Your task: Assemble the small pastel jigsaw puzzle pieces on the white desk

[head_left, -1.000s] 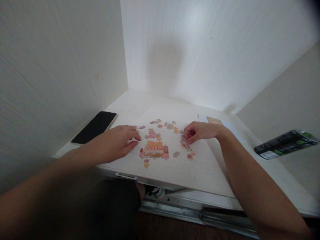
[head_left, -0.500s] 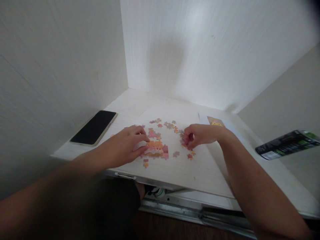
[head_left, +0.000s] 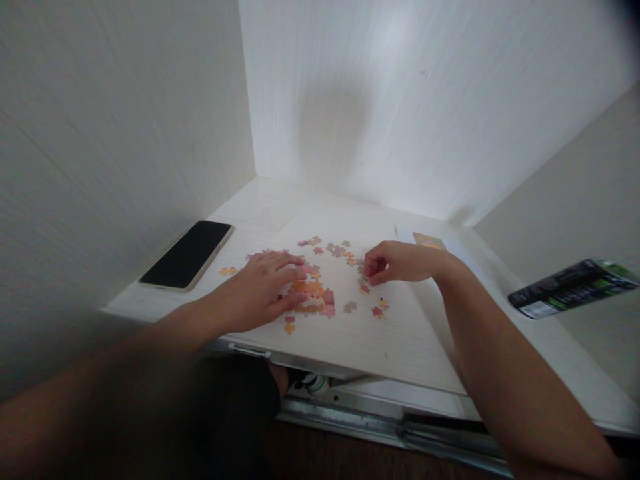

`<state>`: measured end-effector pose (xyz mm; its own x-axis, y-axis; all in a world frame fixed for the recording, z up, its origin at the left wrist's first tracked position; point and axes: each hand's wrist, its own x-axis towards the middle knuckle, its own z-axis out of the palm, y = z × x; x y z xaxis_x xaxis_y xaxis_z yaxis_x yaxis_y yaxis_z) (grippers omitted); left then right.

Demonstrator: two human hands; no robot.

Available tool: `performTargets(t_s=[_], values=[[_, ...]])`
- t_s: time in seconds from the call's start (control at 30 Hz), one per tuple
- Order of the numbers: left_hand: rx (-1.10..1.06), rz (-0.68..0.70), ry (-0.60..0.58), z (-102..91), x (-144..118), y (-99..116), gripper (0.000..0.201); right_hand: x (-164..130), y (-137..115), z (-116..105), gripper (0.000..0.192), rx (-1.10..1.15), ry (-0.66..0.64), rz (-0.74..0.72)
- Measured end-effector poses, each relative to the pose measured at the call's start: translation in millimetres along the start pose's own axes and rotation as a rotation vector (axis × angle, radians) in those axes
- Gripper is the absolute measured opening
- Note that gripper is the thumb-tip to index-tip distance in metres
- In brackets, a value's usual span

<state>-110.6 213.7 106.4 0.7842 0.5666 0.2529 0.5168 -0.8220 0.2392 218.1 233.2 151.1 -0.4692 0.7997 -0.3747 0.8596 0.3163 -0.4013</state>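
You are resting your left hand [head_left: 260, 290] flat, fingers spread, on the joined orange-and-pink block of puzzle pieces [head_left: 314, 297] near the front of the white board [head_left: 380, 340]. Your right hand [head_left: 397, 262] is curling its fingers together over the loose pieces [head_left: 373, 300] to the right; whether it is gripping one, I cannot tell. Risks: the left palm is covering part of the block, so sliding it could be pulling joints apart. One stray piece [head_left: 289, 328] is lying close to the board's front edge, where your forearm could be sweeping it off. The phone [head_left: 187, 255] is lying clear to the left.
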Motion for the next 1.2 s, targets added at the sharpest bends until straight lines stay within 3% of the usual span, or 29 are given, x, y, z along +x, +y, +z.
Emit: performTargets(t_s=[0.13,0.27,0.5,0.73,1.0,1.2], values=[[0.010,0.014,-0.046,3.4,3,5,0.043,16,-8,11,0.021,0.257,0.258,-0.123],[-0.014,0.058,-0.067,4.9,6,8,0.046,38,-21,36,0.020,0.420,0.358,-0.200],[-0.032,0.064,-0.067,5.5,8,5,0.047,52,-29,59,0.016,0.417,0.426,-0.197],[-0.022,0.069,-0.085,6.0,7,2,0.046,51,-30,61,0.016,0.337,0.446,-0.198],[-0.015,0.075,-0.096,5.3,8,2,0.047,43,-48,54,0.018,0.028,0.453,-0.318],[-0.039,0.069,-0.079,6.2,8,1,0.045,42,-45,54,0.019,0.093,0.441,-0.254]])
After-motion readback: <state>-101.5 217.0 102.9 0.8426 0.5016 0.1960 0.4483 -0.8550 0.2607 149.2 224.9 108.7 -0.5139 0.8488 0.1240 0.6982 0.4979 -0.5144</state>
